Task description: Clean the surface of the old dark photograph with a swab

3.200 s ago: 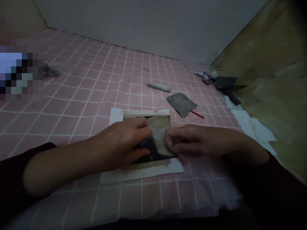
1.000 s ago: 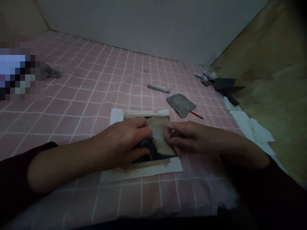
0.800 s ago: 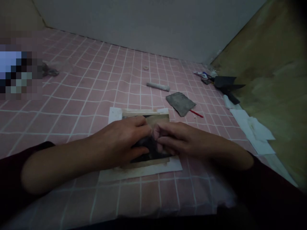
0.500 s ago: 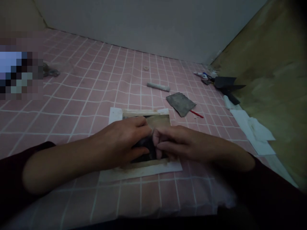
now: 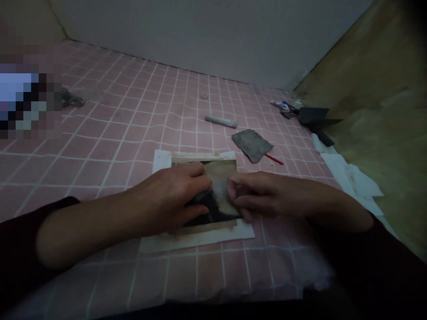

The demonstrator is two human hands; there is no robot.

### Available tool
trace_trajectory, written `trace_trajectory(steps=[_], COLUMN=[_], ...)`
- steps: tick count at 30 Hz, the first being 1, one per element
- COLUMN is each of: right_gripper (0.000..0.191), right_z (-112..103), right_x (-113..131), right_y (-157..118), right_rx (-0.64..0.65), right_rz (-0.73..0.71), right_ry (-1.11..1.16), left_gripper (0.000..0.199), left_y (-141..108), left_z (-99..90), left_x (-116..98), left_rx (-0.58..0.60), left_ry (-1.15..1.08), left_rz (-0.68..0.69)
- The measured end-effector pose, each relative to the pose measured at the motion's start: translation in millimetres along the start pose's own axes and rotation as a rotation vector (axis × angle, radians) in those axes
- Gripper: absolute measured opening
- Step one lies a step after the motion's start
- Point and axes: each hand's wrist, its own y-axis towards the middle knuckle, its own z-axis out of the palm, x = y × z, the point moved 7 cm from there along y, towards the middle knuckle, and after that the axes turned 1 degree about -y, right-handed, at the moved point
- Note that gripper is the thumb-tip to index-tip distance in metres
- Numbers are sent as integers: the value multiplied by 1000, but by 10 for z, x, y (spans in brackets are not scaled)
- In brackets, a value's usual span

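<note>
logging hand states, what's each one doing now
Left hand: curled over the picture; whether gripping can't be told.
Right hand: curled at its right side; contents hidden.

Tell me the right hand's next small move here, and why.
Probably a short inward stroke toward the left hand. The right hand has its fingers curled at the right edge of the picture, whose pale part lies open between the hands. The left hand lies across the other side and could steady it. Whether the right fingertips touch is unclear.
</note>
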Motion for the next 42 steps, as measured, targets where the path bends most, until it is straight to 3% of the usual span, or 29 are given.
trace_trajectory(steps=[3,7,13,18,24,31,35,39,42], right_gripper=[7,3,3,3,4,5,11,14,13], right_z=[-25,19,-51,31,-46,54,-129,-292,-298], right_x=[-23,42,-79,-35,-129,-19,-36,53,42], right_y=[1,31,-39,62,-5,41,-82,-145,-121], right_rx=[-40,-34,-25,-46,-38,12,-55,-176,-174], right_rz=[25,-49,64,-11,102,-8,22,-101,-144], right_ry=[18,82,41,209,131,57,-5,107,127], left_gripper=[13,12,15,15,14,13,16,14,14], left_y=[-5,-3,-15,-16,-5,-1,-13,-14,-6], left_z=[7,15,17,25,7,8,10,6,6], left_x=[7,5,14,11,-1,-2,3,1,3], left_rx=[13,16,8,8,8,3,6,2,5], left_ry=[-2,-18,-7,-6,-8,-23,-1,0,6], left_rz=[-11,-3,-12,2,-6,3,-6,7,3])
